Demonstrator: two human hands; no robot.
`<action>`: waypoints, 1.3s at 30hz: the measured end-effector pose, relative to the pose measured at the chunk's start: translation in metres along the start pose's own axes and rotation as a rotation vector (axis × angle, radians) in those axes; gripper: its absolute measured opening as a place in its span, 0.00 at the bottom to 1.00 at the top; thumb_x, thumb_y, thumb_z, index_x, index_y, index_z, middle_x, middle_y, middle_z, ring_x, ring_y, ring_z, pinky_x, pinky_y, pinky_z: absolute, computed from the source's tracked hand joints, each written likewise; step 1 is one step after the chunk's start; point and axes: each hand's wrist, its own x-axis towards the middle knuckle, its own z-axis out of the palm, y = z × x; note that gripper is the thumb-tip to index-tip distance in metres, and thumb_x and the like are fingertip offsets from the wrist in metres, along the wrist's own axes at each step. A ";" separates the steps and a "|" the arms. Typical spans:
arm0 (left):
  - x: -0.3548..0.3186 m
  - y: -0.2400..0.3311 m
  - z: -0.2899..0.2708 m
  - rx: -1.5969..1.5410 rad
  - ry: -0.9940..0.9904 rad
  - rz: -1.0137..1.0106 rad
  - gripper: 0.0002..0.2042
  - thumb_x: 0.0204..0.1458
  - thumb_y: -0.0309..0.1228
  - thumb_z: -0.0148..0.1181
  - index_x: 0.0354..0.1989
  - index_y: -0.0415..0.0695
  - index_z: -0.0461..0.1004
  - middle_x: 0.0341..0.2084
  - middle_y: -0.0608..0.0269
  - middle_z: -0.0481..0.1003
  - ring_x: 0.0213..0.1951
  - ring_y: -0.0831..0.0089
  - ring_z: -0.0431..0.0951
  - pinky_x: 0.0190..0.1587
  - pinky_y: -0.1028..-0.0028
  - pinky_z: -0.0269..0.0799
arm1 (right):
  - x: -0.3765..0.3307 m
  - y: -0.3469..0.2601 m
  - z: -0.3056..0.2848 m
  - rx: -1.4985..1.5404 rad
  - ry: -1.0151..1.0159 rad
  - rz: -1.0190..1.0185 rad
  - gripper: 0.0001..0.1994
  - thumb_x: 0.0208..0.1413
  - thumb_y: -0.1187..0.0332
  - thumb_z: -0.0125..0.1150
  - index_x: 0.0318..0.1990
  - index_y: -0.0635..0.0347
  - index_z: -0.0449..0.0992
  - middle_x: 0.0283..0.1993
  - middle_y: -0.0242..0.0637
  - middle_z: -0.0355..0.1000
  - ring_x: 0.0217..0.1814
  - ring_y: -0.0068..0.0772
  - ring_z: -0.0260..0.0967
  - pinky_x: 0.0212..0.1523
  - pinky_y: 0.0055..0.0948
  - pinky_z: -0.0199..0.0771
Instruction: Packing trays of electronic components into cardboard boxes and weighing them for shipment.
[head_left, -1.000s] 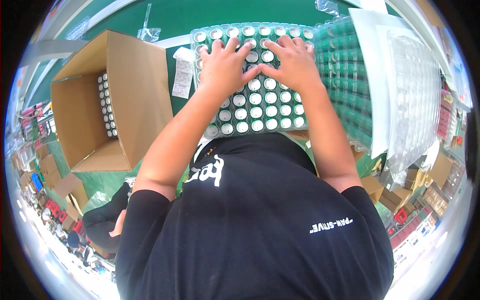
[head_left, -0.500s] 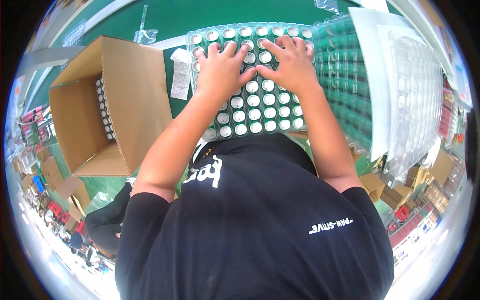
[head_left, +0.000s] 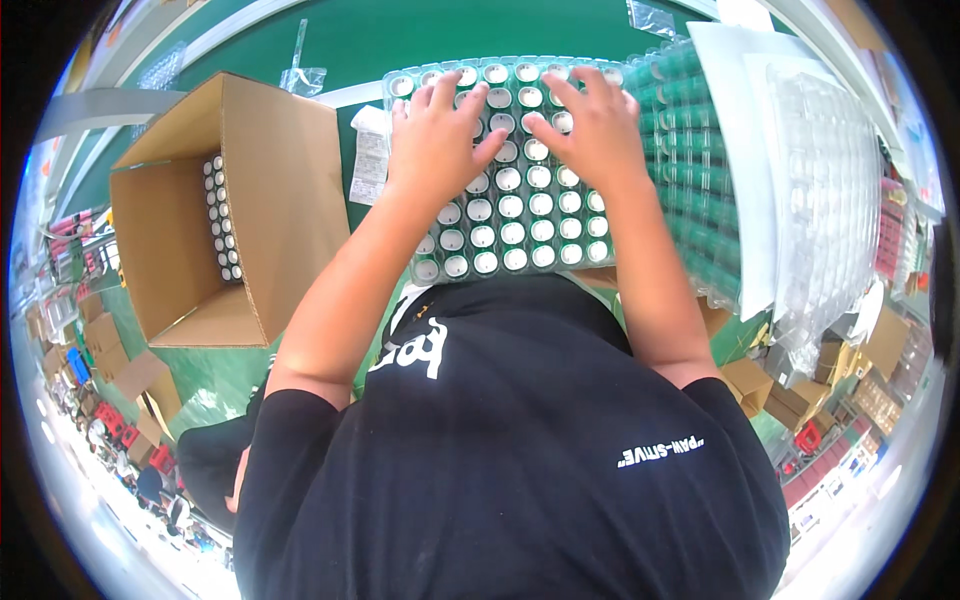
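Clear plastic tray (head_left: 510, 240) lies on the green table (head_left: 370, 40), straight ahead of the person, its pockets filled with rows of small round white-topped caps (head_left: 510, 205). Both hands rest flat on top of it, palms down and fingers spread. The left hand (head_left: 437, 145) covers the tray's upper left part, its fingertips reaching the far row; the right hand (head_left: 590, 135) covers the upper right part, thumb angled toward the other hand. The two thumbs come close over the middle columns (whether they touch I cannot tell). Neither hand pinches or lifts anything; they lie open on the caps.

Just left of the tray lies a white paper slip (head_left: 370, 165), and beyond it an open cardboard box (head_left: 270, 200) with more of the same small round pieces packed along its inner wall. To the right, touching the tray's edge, sits a stack of empty clear trays (head_left: 700, 190), with a white sheet (head_left: 745, 130) and further clear trays (head_left: 830, 170) lying over it.
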 end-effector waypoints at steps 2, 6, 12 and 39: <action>0.007 -0.003 0.006 0.007 0.045 0.004 0.31 0.55 0.55 0.66 0.65 0.54 0.74 0.62 0.59 0.71 0.60 0.52 0.72 0.62 0.40 0.65 | 0.007 0.000 0.000 -0.269 0.079 -0.039 0.31 0.55 0.42 0.69 0.65 0.40 0.77 0.66 0.40 0.67 0.67 0.49 0.67 0.65 0.64 0.62; 0.013 -0.002 0.014 0.035 0.022 0.013 0.31 0.55 0.57 0.65 0.66 0.56 0.74 0.61 0.60 0.71 0.60 0.53 0.71 0.62 0.37 0.63 | 0.015 -0.001 -0.001 -0.127 -0.100 -0.006 0.31 0.55 0.40 0.68 0.66 0.33 0.75 0.64 0.38 0.68 0.69 0.47 0.65 0.65 0.65 0.61; 0.015 -0.003 0.011 0.082 0.021 0.033 0.32 0.56 0.57 0.65 0.67 0.59 0.73 0.60 0.62 0.72 0.59 0.56 0.71 0.62 0.41 0.62 | 0.021 0.002 0.003 -0.203 -0.110 -0.055 0.30 0.56 0.41 0.68 0.66 0.30 0.75 0.57 0.32 0.71 0.63 0.45 0.67 0.63 0.58 0.63; 0.033 0.003 0.011 0.087 -0.108 -0.046 0.34 0.51 0.61 0.66 0.65 0.62 0.75 0.57 0.65 0.73 0.55 0.53 0.73 0.56 0.43 0.69 | 0.024 0.003 0.021 -0.173 -0.034 -0.018 0.29 0.54 0.42 0.68 0.63 0.34 0.76 0.54 0.30 0.69 0.66 0.41 0.62 0.68 0.71 0.54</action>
